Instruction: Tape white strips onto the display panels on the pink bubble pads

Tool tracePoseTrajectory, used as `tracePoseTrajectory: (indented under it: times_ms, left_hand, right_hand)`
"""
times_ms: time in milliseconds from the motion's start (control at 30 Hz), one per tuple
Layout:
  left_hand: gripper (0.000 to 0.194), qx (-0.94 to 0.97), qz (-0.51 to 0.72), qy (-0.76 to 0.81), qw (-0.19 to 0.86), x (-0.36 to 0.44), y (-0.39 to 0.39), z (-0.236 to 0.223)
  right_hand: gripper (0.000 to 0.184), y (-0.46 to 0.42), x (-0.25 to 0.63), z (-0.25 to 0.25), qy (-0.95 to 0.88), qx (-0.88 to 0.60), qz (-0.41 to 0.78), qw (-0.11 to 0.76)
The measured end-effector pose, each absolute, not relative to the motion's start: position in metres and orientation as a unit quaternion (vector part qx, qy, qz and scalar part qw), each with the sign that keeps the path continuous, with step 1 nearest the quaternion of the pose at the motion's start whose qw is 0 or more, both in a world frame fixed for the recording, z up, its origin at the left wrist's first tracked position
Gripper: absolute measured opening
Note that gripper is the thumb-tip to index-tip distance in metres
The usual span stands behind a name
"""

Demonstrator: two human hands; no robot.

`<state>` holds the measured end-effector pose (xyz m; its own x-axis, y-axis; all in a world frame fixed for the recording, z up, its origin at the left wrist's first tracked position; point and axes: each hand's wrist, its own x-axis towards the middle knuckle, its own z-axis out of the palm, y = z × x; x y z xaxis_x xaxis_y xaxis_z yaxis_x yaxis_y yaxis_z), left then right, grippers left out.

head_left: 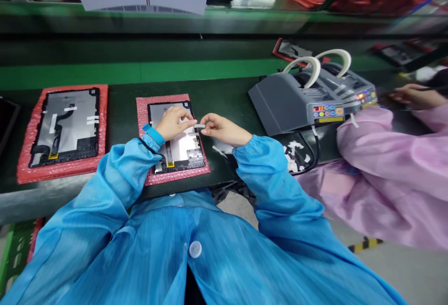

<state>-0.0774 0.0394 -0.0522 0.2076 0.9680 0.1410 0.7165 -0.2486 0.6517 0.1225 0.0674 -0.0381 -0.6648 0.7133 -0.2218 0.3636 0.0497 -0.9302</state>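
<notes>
A tablet screen panel (pixel 182 151), its silvery back facing up, lies on a pink bubble-wrap sheet (pixel 143 113) in front of me. Over its upper part my left hand (pixel 175 122) is pinched, the fingertips at one end of a short strip of white tape (pixel 199 126). My right hand (pixel 224 130) grips the other end between thumb and finger, just past the panel's right edge. The strip spans the small gap between both hands. A wristband (pixel 153 134) is on my left wrist. Part of the panel is hidden under my left hand.
A second panel (pixel 75 123) lies on stacked red bubble wrap (pixel 26 165) at left. Two grey tape dispensers (pixel 283 102) stand at right, near white scraps (pixel 294 153). A co-worker's pink sleeve (pixel 392 151) is beside them. A green shelf (pixel 245 15) runs along the back.
</notes>
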Motion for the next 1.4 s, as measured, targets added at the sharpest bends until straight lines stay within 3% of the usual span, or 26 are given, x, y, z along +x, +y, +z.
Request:
tracePoseTrajectory:
  times_ms: [200, 467, 833, 1067, 1400]
  left_hand:
    - [0.017, 0.752, 0.213, 0.573, 0.245, -0.071, 0.038, -0.053]
    - [0.021, 0.732, 0.159, 0.612, 0.254, -0.068, 0.038, -0.051]
    - [0.029, 0.698, 0.056, 0.692, 0.173, -0.048, 0.031, -0.051]
    - [0.030, 0.709, 0.046, 0.687, 0.154, -0.048, 0.031, -0.057]
    - [0.022, 0.721, 0.089, 0.670, 0.153, -0.049, 0.027, -0.060]
  right_hand:
    - [0.017, 0.063, 0.118, -0.039, -0.697, -0.392, 0.580, 0.154]
    - [0.012, 0.062, 0.116, -0.051, -0.687, -0.475, 0.505, 0.219]
    - [0.014, 0.063, 0.096, -0.071, -0.799, -0.525, 0.240, 0.167]
    - [0.016, 0.063, 0.095, -0.071, -0.816, -0.523, 0.220, 0.112]
    - [0.018, 0.058, 0.093, -0.077, -0.821, -0.523, 0.197, 0.114]
